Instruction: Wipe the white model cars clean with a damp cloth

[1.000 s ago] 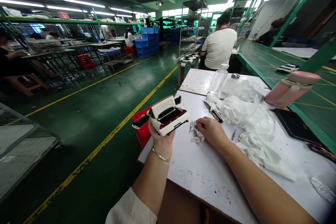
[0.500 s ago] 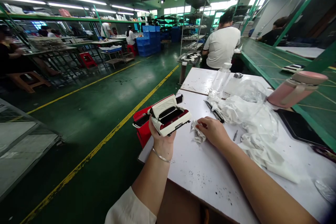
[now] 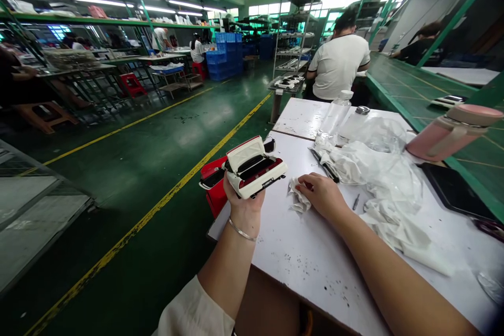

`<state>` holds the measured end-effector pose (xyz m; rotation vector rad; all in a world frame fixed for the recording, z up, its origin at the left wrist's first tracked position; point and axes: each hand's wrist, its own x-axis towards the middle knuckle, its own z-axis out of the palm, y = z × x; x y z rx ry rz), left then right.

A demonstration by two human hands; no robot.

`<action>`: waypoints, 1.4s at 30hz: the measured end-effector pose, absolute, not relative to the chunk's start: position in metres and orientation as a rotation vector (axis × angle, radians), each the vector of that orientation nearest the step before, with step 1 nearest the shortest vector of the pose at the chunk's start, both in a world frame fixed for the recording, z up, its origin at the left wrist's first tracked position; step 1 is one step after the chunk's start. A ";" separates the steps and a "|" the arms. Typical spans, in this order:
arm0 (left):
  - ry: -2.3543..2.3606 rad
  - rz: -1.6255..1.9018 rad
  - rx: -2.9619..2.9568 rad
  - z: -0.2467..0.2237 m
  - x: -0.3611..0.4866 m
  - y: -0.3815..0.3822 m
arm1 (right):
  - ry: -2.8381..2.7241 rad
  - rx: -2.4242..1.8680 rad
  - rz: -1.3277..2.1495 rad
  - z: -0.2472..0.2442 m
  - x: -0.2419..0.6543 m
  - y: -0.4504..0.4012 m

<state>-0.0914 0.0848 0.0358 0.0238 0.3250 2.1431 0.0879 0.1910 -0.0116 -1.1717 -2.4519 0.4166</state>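
Observation:
A white model car [image 3: 260, 177] with a raised lid and dark red rear lights rests on my left hand [image 3: 244, 205], whose fingers curl round it from below. A red door-like panel sticks out at its left side. Right of the car, my right hand [image 3: 321, 193] lies low at the table, fingertips pinched on a crumpled white cloth [image 3: 298, 197]. The cloth touches the white tabletop [image 3: 283, 241]. A small dark metal bit [image 3: 356, 202] lies just beyond my right wrist.
Crumpled wipes [image 3: 401, 226], plastic bags, a clear bottle [image 3: 334, 115], a pink tumbler [image 3: 452, 134] and a dark phone-like slab [image 3: 457, 191] crowd the table's right side. A person in a white shirt [image 3: 340, 65] sits ahead. A rack [image 3: 293, 52] holds model cars.
The view has shifted slightly. Both hands keep nearly the same places, the left still under the car and the right still on the cloth.

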 end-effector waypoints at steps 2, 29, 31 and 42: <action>0.336 2.141 0.032 0.033 -0.093 0.086 | -2.450 -1.173 0.416 -0.012 0.088 0.191; 0.301 2.157 0.037 0.022 -0.094 0.088 | -2.189 -1.177 0.447 -0.004 0.087 0.187; 0.314 2.161 0.028 0.020 -0.095 0.088 | -2.094 -1.212 0.376 0.011 0.097 0.190; 0.296 2.107 0.254 0.020 -0.089 0.084 | -2.075 -1.693 0.059 0.059 0.247 0.164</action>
